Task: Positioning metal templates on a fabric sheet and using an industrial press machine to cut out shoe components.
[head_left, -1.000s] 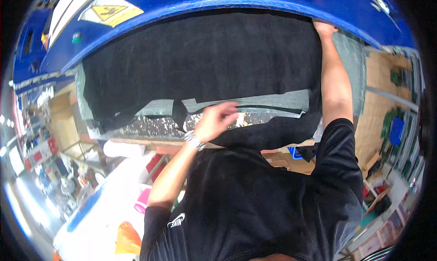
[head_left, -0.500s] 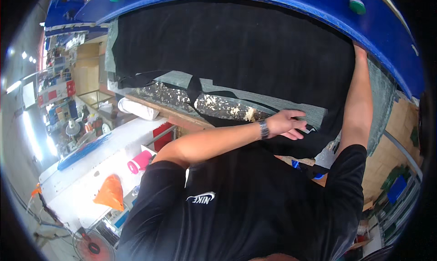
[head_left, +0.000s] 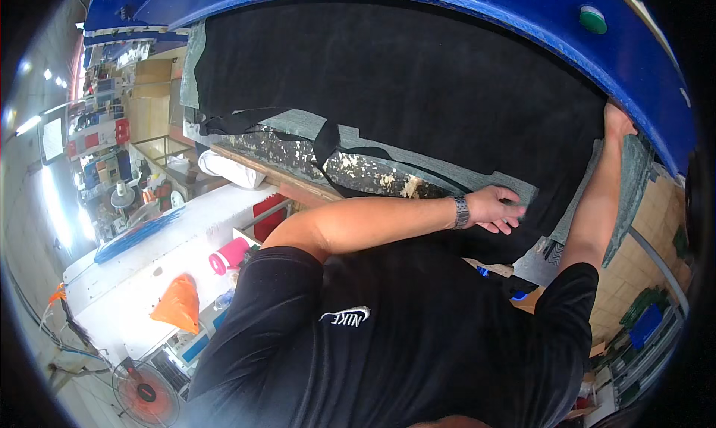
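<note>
A large black cloth [head_left: 418, 92] lies spread on a grey mat [head_left: 418, 163] under a curved blue machine frame [head_left: 522, 17]. My left hand [head_left: 496, 208], a metal watch on its wrist, reaches across my body. It rests with fingers apart on the cloth's near edge, at the right. My right hand [head_left: 617, 122] is stretched out to the cloth's far right edge, just below the blue frame. Its fingers are partly hidden against the cloth there. The worn, paint-flecked table edge [head_left: 298, 155] shows below the mat.
To the left stands a white bench [head_left: 142, 279] with an orange cloth [head_left: 179, 305] and a pink roll [head_left: 227, 255]. A white roll [head_left: 231, 170] lies by the table. A red fan [head_left: 145, 393] sits low left; blue crates [head_left: 645, 323] stand at the right.
My left hand has slid to the right along the cloth's near edge. My right hand has stayed at the far right edge. The view has swung to the left.
</note>
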Available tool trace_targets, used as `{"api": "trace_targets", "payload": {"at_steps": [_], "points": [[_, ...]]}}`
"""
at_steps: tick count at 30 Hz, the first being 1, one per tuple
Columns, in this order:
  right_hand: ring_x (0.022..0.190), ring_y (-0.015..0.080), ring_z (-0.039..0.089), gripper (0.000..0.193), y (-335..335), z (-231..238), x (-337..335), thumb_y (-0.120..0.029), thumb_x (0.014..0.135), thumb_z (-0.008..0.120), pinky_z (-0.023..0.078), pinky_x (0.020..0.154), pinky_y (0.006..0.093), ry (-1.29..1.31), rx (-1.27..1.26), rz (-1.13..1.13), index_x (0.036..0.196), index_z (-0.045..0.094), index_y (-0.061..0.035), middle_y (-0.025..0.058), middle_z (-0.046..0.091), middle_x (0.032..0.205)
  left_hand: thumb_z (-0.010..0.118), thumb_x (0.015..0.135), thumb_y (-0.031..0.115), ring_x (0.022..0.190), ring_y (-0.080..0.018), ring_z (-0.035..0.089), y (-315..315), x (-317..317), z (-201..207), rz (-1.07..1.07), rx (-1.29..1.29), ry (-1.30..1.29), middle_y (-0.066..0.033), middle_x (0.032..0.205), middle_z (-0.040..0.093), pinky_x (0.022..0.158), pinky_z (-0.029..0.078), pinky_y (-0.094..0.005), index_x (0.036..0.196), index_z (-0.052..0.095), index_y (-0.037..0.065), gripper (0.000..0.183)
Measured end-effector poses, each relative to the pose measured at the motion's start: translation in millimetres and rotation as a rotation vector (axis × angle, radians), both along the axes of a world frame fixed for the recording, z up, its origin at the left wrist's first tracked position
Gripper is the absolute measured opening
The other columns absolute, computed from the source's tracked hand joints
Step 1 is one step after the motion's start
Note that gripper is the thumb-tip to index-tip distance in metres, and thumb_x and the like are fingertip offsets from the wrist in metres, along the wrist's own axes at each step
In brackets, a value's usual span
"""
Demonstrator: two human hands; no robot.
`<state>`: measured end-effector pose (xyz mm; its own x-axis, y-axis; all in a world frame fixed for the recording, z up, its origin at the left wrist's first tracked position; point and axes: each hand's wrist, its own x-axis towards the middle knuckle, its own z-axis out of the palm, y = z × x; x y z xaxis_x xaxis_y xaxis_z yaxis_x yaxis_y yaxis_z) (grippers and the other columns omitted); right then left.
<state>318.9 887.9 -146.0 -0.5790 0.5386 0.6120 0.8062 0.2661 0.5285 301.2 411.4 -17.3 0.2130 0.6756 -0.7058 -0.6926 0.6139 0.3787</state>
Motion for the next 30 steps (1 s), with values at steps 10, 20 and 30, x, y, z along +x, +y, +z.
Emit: {"api": "trace_targets", "payload": {"at_steps": [10, 20, 30], "points": [[0.101, 0.0416, 0.065, 0.056, -95.4, 95.9, 96.2, -0.059, 0.091, 0.061, 0.049, 0.088, 0.0466, 0.559, -1.041, -0.098, 0.100, 0.066, -0.0035, 0.0229, 0.069, 0.105, 0.084, 0.071, 0.031, 0.098, -0.0295, 0.053, -85.5, -80.3, 36.8, -0.371, 0.383, 1.863, -0.0067, 0.103, 0.058, 0.081, 0.044, -0.0430, 0.119, 0.067, 0.014, 0.054], [0.095, 0.0494, 0.062, 0.039, -329.1, 116.9, 148.5, -0.031, 0.095, 0.065, 0.050, 0.083, 0.0504, 0.509, -0.974, 0.015, 0.103, 0.063, 0.0068, 0.0304, 0.065, 0.099, 0.078, 0.079, 0.029, 0.094, -0.0251, 0.052, -111.8, -105.5, 6.4, -0.231, 0.340, 2.028, -0.0009, 0.097, 0.057, 0.076, 0.037, -0.0408, 0.105, 0.072, 0.018, 0.029], [0.068, 0.0348, 0.065, 0.033, -322.8, 125.3, 232.1, -0.032, 0.096, 0.067, 0.049, 0.065, 0.0441, 0.799, -1.109, -0.206, 0.090, 0.064, 0.0003, 0.0214, 0.067, 0.075, 0.070, 0.084, 0.011, 0.088, -0.0254, 0.054, -125.7, -103.5, -1.2, -0.331, 0.522, 2.123, -0.0032, 0.090, 0.059, 0.076, 0.038, -0.0394, 0.096, 0.067, 0.011, 0.012]]}}
